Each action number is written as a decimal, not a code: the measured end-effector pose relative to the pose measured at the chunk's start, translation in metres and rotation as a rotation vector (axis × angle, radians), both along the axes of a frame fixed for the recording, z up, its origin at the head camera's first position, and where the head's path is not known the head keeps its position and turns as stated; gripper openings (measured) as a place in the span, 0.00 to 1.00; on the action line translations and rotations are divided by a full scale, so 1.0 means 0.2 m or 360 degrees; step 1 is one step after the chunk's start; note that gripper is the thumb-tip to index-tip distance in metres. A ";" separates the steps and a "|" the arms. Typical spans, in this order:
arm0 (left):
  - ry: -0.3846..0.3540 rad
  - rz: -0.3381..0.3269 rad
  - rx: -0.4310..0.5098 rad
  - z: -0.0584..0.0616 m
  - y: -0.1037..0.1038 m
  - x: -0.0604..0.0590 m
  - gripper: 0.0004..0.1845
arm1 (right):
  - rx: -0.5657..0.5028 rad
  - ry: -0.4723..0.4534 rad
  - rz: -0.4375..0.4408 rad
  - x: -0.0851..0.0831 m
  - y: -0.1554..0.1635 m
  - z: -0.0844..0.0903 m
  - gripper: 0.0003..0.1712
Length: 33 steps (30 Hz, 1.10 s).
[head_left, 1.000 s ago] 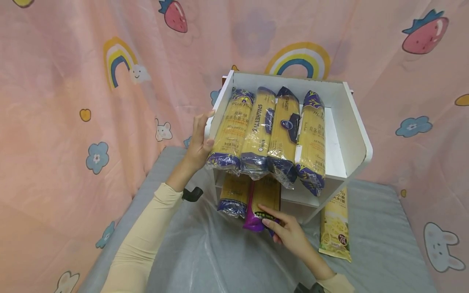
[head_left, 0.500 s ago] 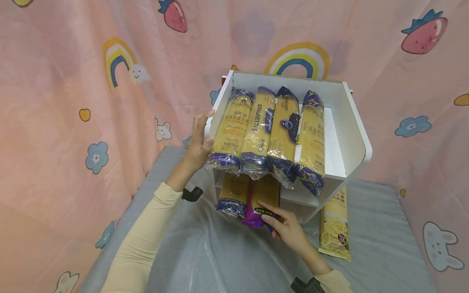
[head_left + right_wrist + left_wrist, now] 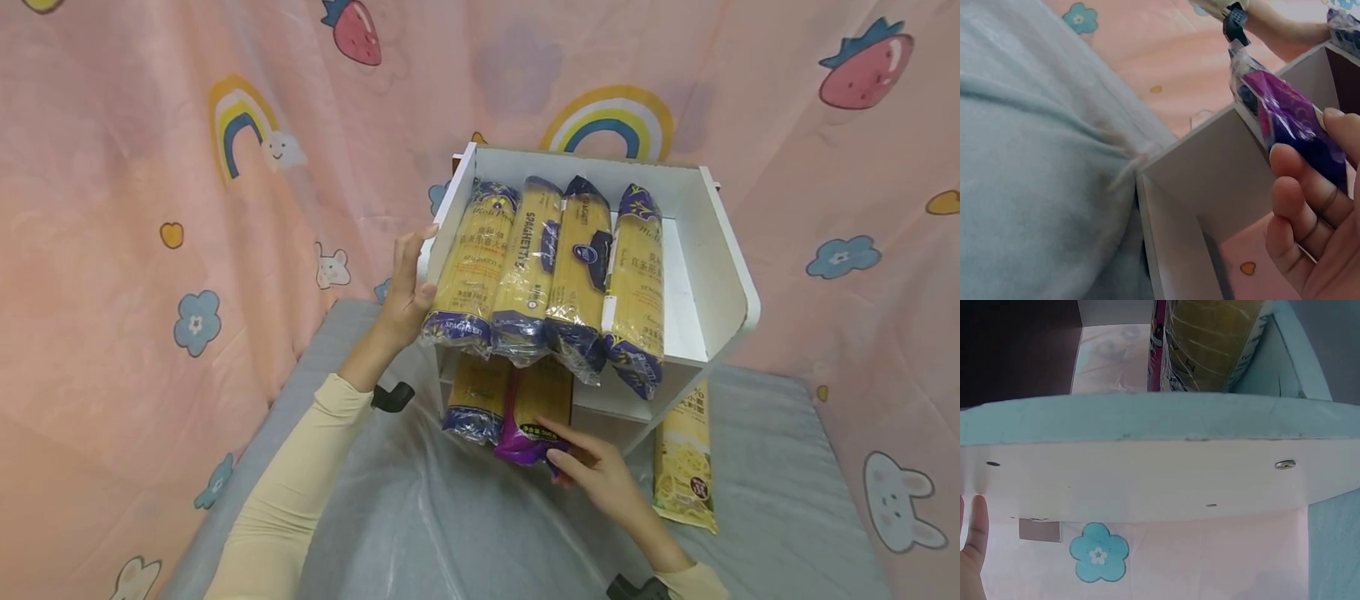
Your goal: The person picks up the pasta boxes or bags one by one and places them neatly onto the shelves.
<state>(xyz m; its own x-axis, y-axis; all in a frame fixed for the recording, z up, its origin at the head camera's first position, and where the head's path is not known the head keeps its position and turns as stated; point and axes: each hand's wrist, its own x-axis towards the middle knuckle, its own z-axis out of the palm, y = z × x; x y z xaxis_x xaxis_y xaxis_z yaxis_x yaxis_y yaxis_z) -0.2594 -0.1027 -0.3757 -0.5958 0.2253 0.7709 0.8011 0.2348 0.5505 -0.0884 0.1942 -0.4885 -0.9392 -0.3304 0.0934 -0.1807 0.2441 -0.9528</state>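
Observation:
A white two-tier shelf (image 3: 720, 267) stands on the grey-covered table. Several spaghetti packs (image 3: 555, 267) lie side by side on its top tier. On the lower tier lie a blue-ended pack (image 3: 472, 400) and a purple-ended pack (image 3: 536, 408). My right hand (image 3: 555, 446) pinches the purple end, which sticks out of the shelf front. The right wrist view shows that purple end (image 3: 1285, 119) between the thumb and curled fingers (image 3: 1310, 206). My left hand (image 3: 408, 287) holds the shelf's left side panel, fingers flat outside, thumb round the front edge. One finger (image 3: 974, 537) shows beside the panel (image 3: 1147, 475).
Another spaghetti pack (image 3: 684, 462) lies flat on the table right of the shelf. The grey cover (image 3: 420, 517) is wrinkled under clear plastic. A pink patterned curtain (image 3: 150, 208) closes in behind and on both sides.
My right hand has edged slightly up and left with the purple end of the pack. The left hand and the shelf have stayed put.

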 end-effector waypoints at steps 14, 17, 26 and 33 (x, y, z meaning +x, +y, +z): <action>-0.0004 -0.0009 0.0007 0.01 0.00 0.00 0.32 | 0.0030 0.0036 -0.0141 0.10 0.30 0.05 0.16; -0.0006 0.0000 0.0012 0.01 0.00 0.01 0.32 | 0.0074 0.0008 -0.0233 0.12 0.39 0.04 0.17; 0.0018 0.0001 0.0008 0.01 0.00 0.00 0.32 | 0.0201 -0.0044 -0.0627 0.15 0.63 -0.03 0.19; 0.0003 -0.0002 0.0013 0.00 0.00 0.00 0.33 | 0.0357 -0.0161 -0.0939 0.16 0.74 -0.11 0.24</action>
